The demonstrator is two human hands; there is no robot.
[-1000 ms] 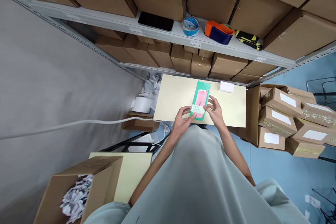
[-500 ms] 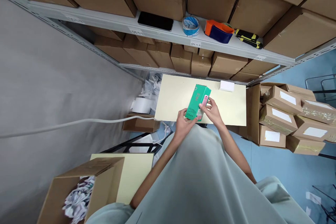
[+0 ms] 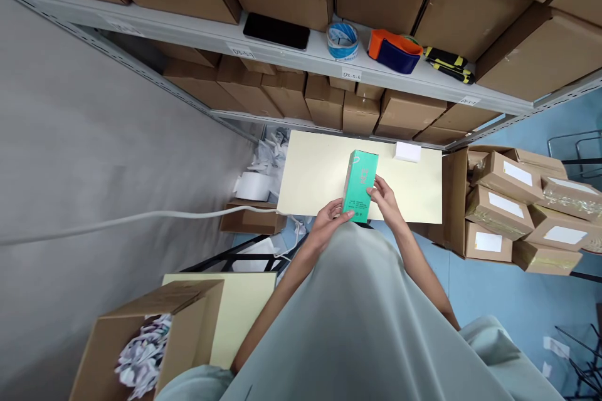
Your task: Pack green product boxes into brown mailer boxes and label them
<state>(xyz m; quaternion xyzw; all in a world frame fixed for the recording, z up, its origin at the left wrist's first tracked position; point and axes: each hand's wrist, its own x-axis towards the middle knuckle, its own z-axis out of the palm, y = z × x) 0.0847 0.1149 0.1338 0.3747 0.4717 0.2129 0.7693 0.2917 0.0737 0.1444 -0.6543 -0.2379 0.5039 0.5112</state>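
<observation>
Between my two hands is a green carton (image 3: 361,185) with pale lettering, its broad printed face turned up toward me. My left hand (image 3: 330,220) grips its lower left corner, the thumb lying along the near edge. On the opposite side my right hand (image 3: 384,198) holds the carton's right edge, thumb on the front and fingers behind. Underneath lies a cream tabletop (image 3: 310,169). A small white box (image 3: 407,151) rests at the far side of that top, right of the carton.
Above the table, a grey metal shelf (image 3: 188,28) holds brown boxes, a black phone (image 3: 276,31), blue tape (image 3: 342,41) and yellow-black cutters (image 3: 450,64). At right, a large carton (image 3: 454,203) contains several labelled boxes. Lower left, an open box (image 3: 195,326) holds crumpled paper. A white cable (image 3: 164,215) crosses the left side.
The green carton has turned in my hands: it stands more upright, and the pink picture on its side is now out of sight. Both hands keep hold of it.
</observation>
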